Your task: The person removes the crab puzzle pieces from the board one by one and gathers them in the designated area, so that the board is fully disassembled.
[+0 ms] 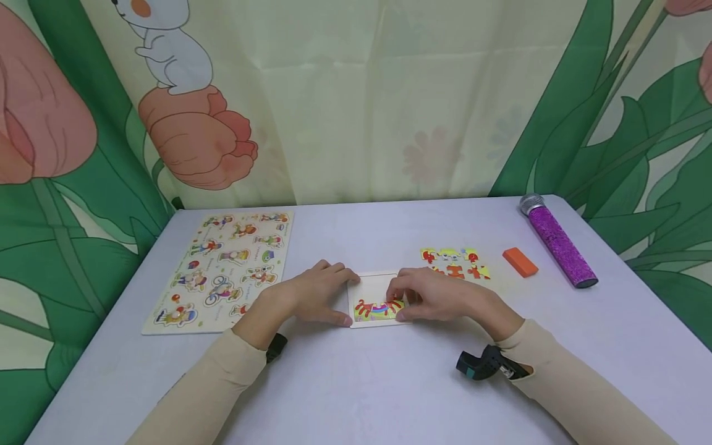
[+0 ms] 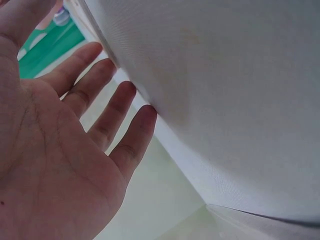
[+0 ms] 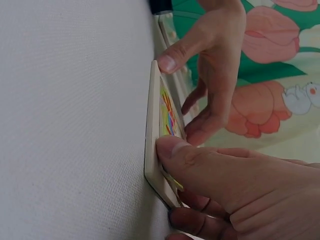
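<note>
A small white puzzle tray (image 1: 371, 285) lies on the table, its lower part filled with colourful pieces (image 1: 369, 310) in yellow, red and rainbow stripes. My left hand (image 1: 317, 293) touches the tray's left side, thumb at the near corner and fingers spread toward the far one. In the left wrist view that hand's fingers (image 2: 120, 97) are nearly straight. At the lower right of the tray, my right hand (image 1: 436, 293) pinches a puzzle piece (image 3: 176, 183), mostly covered by the thumb. Its yellow edge sticks up slightly in the right wrist view.
Several loose red-and-yellow puzzle pieces (image 1: 455, 271) lie beyond my right hand. An orange block (image 1: 520, 262) and a purple glittery microphone (image 1: 562, 244) are farther right. A large board with cartoon figures (image 1: 222, 272) lies at the left. A printed curtain (image 1: 345, 123) hangs behind the table.
</note>
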A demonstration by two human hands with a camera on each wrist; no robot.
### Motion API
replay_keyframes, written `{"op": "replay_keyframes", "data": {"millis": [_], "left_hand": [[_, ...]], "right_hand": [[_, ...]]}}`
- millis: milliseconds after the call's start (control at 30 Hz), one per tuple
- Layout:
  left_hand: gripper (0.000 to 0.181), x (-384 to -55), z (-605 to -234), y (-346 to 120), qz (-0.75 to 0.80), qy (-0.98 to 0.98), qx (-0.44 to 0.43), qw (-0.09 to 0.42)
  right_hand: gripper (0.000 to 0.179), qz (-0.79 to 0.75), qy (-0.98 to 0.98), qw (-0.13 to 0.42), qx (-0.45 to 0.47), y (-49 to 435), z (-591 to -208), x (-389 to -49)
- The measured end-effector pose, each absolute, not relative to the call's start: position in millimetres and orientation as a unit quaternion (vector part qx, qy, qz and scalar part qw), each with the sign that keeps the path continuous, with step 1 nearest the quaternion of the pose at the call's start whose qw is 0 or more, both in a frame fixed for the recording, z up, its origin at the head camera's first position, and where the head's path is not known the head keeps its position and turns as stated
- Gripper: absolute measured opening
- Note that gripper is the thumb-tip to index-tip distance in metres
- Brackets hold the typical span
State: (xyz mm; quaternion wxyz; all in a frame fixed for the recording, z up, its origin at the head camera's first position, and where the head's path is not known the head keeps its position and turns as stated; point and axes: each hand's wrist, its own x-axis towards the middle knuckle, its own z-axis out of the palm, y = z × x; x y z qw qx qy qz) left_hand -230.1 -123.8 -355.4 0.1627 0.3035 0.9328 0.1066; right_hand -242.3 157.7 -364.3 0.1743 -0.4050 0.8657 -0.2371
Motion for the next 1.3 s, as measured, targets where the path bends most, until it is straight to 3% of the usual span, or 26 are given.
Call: {"op": "replay_keyframes", "data": {"millis": [600,933,1300], "left_hand": [[0.077,-229.9,-354.7,-125.0,0.112,0.933,0.299,0.164],[0.077,-230.4,-355.2,-125.1,0.115,0.931,0.308,0.158],[0.076,-229.8,-357.1,-125.0,0.119,0.925,0.327,0.150]], "right_hand": [[0.025,-0.243,0.859,0.170,-0.417,158.1,-363.7,-240.5],[0.038,-0.205,0.870,0.168,-0.416,157.8,-359.3,-236.6],[0.035,-0.200,0.872,0.160,-0.418,160.0,-358.8,-235.2]]}}
